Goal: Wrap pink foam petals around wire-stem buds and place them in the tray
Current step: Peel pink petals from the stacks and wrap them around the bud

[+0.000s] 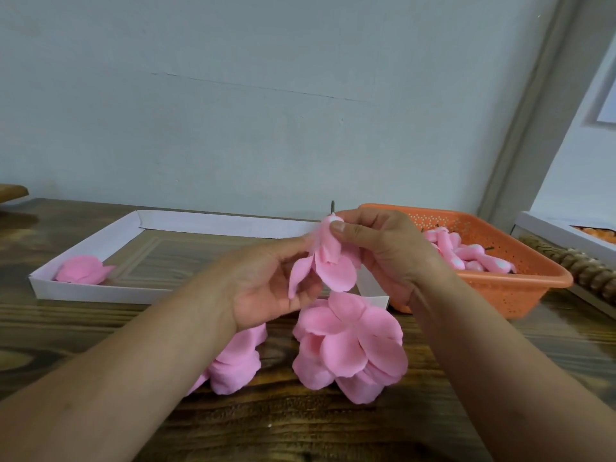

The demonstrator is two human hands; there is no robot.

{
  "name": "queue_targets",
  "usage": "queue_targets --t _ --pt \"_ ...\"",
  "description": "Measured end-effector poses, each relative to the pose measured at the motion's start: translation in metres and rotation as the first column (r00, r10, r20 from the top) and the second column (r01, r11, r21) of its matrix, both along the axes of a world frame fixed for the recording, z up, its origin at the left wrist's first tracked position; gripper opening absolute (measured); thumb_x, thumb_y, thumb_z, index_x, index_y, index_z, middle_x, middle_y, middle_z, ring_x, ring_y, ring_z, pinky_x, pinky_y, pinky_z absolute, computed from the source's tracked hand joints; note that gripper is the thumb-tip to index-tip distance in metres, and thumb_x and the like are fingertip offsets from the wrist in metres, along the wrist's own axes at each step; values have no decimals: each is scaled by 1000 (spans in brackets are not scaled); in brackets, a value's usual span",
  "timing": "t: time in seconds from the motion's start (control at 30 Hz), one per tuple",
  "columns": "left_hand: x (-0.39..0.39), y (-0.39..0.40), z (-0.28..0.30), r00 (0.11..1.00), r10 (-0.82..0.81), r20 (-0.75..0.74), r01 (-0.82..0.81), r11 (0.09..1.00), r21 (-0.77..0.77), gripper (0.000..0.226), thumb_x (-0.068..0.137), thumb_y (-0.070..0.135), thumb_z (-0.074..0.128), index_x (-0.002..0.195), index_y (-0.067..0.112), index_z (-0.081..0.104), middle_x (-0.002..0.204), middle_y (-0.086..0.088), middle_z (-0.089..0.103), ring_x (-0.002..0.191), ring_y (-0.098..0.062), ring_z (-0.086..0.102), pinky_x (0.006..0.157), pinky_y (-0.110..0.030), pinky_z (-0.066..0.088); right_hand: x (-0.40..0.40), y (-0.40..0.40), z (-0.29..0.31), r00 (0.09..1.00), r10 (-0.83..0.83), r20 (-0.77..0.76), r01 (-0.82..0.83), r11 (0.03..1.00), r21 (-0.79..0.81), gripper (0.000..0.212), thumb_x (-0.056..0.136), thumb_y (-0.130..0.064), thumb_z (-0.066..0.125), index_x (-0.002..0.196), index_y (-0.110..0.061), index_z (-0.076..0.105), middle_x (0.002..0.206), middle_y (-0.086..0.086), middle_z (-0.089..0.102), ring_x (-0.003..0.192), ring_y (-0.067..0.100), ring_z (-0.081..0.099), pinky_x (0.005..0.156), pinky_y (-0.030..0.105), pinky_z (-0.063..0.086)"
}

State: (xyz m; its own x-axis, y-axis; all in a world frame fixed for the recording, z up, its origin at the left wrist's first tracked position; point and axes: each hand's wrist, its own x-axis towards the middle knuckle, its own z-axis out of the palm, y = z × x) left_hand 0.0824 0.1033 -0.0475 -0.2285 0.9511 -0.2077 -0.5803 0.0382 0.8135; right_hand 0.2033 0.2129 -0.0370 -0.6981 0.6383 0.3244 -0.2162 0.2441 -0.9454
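Note:
Above the table's middle I hold a bud with pink foam petals (333,268) hanging down from it. Its green wire stem (332,206) sticks up past my fingers. My right hand (386,251) pinches the top of the petals with thumb and fingers. My left hand (266,285) holds the petals from the left side, fingers curled around them. A white cardboard tray (83,251) lies behind on the left, with one finished pink flower (81,270) in its near left corner.
Two piles of loose pink petals (350,348) (236,358) lie on the wooden table below my hands. An orange perforated basket (520,288) with several pink buds (466,255) stands at the right. Another white tray edge (560,235) shows far right.

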Motion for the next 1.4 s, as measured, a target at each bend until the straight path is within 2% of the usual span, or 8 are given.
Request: queue_targets --t 0.13,0.27,0.37,0.5,0.7,0.83,1.13,1.4 --pt "6 0 -2 998 44 -44 -46 997 -57 11 83 7 64 94 6 64 72 -8 68 55 -15 61 49 -22 54 0 0 0 998 49 -36 -48 998 29 8 77 -13 67 74 -12 74 72 6 70 69 20 62 62 27 50" --pt "1 1 -3 969 193 -152 -186 981 58 15 86 7 63 101 8 63 101 -12 68 87 -23 65 72 -37 58 5 5 5 990 49 -136 -40 997 68 16 79 -19 62 68 -12 71 68 3 66 71 19 58 76 31 45" --pt "-1 0 -2 959 214 -187 -195 974 115 6 86 5 62 86 10 65 84 -7 71 71 -18 67 63 -34 59 9 10 9 970 -7 -245 10 1000 9 9 77 -19 65 76 -11 69 75 7 63 78 22 57 81 33 44" --pt "0 0 -3 952 236 -197 -203 964 171 31 87 -1 58 60 14 63 69 -4 70 58 -12 66 56 -31 59 14 9 14 968 -4 -251 1 1000 -14 14 82 -17 58 89 -12 69 72 4 68 76 21 66 71 28 54" --pt "3 -1 -5 932 277 -235 -241 955 172 24 84 1 61 107 9 62 93 -3 70 79 -13 67 57 -23 57 17 6 19 981 62 -185 -61 998 10 22 80 -20 56 96 -8 64 71 8 63 59 19 62 50 25 49" --pt "6 -4 -3 910 265 -320 -215 959 184 27 83 5 62 109 8 64 95 -1 72 82 -10 67 67 -23 56 20 5 19 976 177 -123 -187 980 -71 25 75 -18 56 95 -5 65 77 16 60 55 18 60 47 23 46" --pt "11 -4 -7 870 305 -387 -259 951 166 37 78 9 68 114 2 63 114 -20 67 109 -35 62 99 -54 45 22 -1 22 947 321 13 -321 947 -16 15 77 -16 61 86 -9 71 67 7 65 56 17 61 47 22 45" --pt "7 -2 -12 792 288 -538 -300 952 67 9 81 4 69 89 2 65 75 -13 61 68 -24 52 63 -28 40 26 -5 26 940 307 148 -318 947 57 20 70 -18 71 89 -12 73 118 31 57 73 24 62 53 24 50"
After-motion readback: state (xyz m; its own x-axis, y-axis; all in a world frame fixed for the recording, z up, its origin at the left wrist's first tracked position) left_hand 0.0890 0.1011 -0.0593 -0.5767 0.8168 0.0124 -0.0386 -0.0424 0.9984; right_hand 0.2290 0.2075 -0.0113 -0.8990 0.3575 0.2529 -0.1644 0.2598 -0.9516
